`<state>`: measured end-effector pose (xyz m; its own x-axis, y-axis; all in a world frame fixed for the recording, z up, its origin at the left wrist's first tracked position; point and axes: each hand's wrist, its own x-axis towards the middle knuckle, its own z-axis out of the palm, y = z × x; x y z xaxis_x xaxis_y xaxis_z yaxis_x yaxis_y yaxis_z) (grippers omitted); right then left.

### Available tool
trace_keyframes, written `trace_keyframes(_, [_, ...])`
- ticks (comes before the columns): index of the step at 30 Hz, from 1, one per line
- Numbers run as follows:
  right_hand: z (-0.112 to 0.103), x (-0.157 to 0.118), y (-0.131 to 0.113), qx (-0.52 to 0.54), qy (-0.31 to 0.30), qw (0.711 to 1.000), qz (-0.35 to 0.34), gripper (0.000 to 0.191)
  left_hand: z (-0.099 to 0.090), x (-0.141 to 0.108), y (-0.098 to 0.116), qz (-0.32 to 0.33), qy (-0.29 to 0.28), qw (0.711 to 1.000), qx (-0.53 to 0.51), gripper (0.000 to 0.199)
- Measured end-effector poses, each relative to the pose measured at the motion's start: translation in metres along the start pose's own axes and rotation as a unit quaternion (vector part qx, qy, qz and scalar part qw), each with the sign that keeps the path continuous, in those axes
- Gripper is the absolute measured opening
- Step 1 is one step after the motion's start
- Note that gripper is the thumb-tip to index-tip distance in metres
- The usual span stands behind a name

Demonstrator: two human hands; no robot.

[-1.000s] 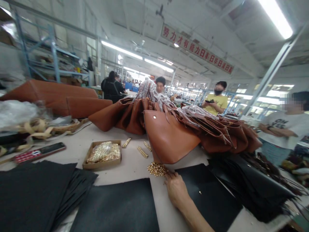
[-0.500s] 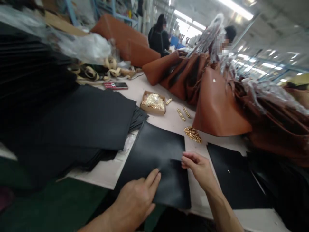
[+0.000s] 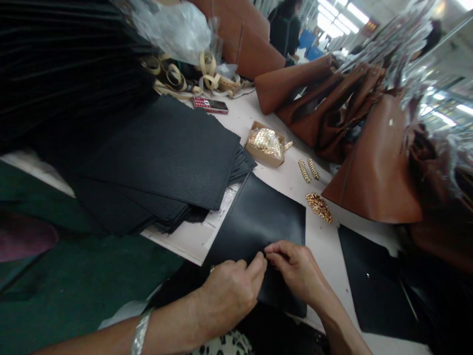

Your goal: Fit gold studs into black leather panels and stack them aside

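A smooth black leather panel lies before me, overhanging the near table edge. My left hand rests on its lower part, fingers curled and the fingertips drawn together. Close against those fingertips, my right hand has thumb and forefinger pinched just above the leather. Whatever is between the fingers is too small or hidden to make out. Beyond the panel's right edge lie a heap of small gold metal pieces and two short rows of gold pieces. A small cardboard box holds more of them in plastic.
Stacked black leather panels cover the left side. Another black panel with a small shiny fitting lies at right. Brown leather bags stand behind, near a red phone and tape coils. A person is in the background.
My right hand has moved left and down from the panel's right edge to meet the left fingertips. My left fingers have gone from stretched to curled. The view has tilted and shifted.
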<state>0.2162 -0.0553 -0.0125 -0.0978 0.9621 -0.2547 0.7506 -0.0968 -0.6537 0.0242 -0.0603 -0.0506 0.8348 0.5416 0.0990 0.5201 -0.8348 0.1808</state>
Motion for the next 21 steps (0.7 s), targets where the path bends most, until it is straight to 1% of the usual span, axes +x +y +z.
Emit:
trace_keyframes(4, [-0.007,0.007,-0.009,-0.022,-0.051,0.998,0.028,0.016,0.002,-0.001,0.0,0.002,0.021,1.0,-0.008,0.047])
trace_keyframes(8, [-0.011,0.013,-0.015,-0.06,-0.069,0.995,0.039,0.016,0.004,-0.003,-0.001,0.012,0.033,0.999,-0.014,0.046])
trace_keyframes(11, [-0.014,0.017,-0.017,-0.078,-0.078,0.993,0.033,0.015,0.006,-0.002,-0.001,0.009,0.038,0.999,-0.014,0.045])
trace_keyframes(15, [-0.017,0.02,-0.018,-0.119,-0.091,0.989,0.007,0.014,0.006,-0.002,-0.001,0.005,0.034,0.999,-0.026,0.045])
trace_keyframes(18, [-0.02,0.021,-0.018,-0.097,-0.108,0.989,-0.002,0.013,0.002,-0.002,0.0,0.0,0.023,0.999,-0.03,0.046])
trace_keyframes(21, [-0.021,0.021,-0.017,-0.053,-0.122,0.991,0.012,0.015,-0.001,-0.002,0.0,-0.001,0.013,0.999,-0.037,0.045])
